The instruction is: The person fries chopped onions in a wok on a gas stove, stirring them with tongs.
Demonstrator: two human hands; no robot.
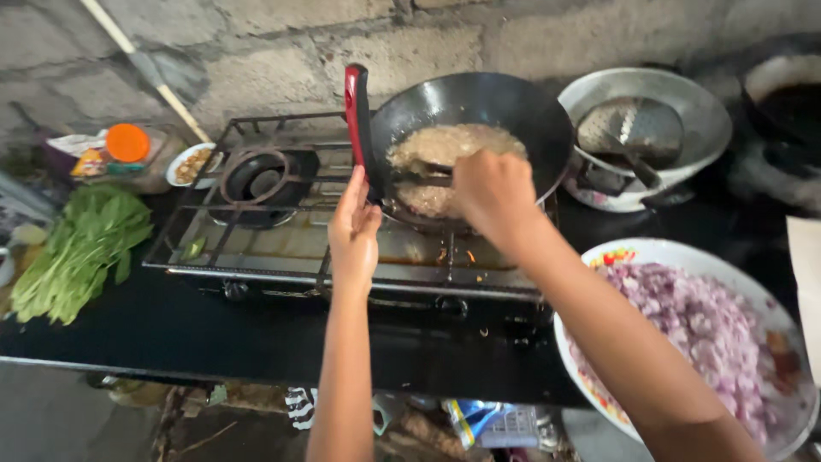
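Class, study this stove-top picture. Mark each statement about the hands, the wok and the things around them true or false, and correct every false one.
1. The left hand is at the wok's red handle. True.
2. The right hand holds a utensil in the black wok. True.
3. The wok sits on the left burner. False: the left burner is bare; the wok is on the right one.
4. The bowl of chopped red onion lies left of the stove. False: it is on the right; leafy greens lie left.
5. A perforated skimmer rests in a metal bowl. True.
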